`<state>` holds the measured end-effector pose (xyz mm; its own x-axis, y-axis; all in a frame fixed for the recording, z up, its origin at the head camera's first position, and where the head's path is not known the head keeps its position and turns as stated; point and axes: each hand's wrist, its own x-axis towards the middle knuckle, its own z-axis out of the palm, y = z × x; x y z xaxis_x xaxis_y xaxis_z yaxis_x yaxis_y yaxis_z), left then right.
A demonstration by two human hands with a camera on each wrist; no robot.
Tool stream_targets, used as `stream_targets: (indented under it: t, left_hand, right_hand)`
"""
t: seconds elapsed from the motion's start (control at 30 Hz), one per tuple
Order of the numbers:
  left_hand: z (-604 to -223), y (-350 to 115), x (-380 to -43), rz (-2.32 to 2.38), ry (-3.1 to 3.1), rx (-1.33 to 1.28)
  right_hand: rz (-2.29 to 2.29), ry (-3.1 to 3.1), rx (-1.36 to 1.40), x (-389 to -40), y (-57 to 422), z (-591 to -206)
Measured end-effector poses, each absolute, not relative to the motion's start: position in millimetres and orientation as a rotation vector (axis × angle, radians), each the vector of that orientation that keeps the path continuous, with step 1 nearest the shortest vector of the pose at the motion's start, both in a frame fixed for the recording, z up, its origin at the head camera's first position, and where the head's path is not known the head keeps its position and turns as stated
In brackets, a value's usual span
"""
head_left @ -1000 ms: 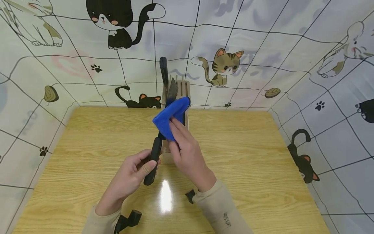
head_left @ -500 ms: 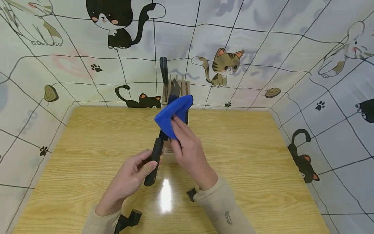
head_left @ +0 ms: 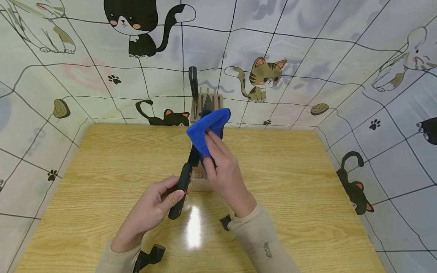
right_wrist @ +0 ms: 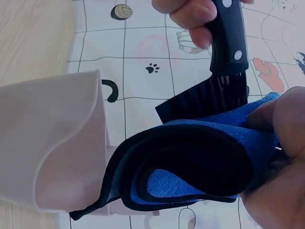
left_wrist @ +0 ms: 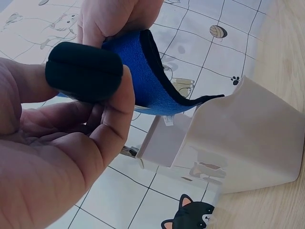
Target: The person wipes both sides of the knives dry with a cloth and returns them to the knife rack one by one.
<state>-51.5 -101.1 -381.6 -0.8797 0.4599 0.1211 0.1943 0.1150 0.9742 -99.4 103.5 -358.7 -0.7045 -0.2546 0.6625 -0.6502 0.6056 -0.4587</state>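
My left hand (head_left: 150,206) grips the black riveted handle of a broad-bladed kitchen knife (head_left: 181,191), whose blade points up and away. A folded blue cloth (head_left: 201,131) with dark edging lies over the blade, and its tip shows beyond the cloth. My right hand (head_left: 227,176) holds this cloth between thumb and fingers against the blade. In the right wrist view, the dark blade (right_wrist: 205,98) enters the cloth near the handle, and the cloth's folds hang in a loop. The middle of the blade is hidden under the cloth.
Behind the hands stands a beige knife holder (head_left: 203,185) with slots at its top. Another knife (head_left: 193,81) with a black handle stands in its left side. The wooden table (head_left: 280,182) meets cat-patterned walls. Black wrist mounts (head_left: 151,254) sit by the sleeves.
My right hand and the cloth have shifted up and to the right, toward the blade's tip. The blade has swung slightly right, while my left hand stays nearly in place on the handle.
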Motion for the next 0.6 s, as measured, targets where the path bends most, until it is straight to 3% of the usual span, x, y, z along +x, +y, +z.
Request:
stream_targets:
  t: [0.6]
  left_hand:
    - [-381.9, -103.1, -52.0, 1.846, 2.172, 0.645]
  right_hand:
    - [0.948, -2.26, 0.74, -98.8, 100.8, -358.2]
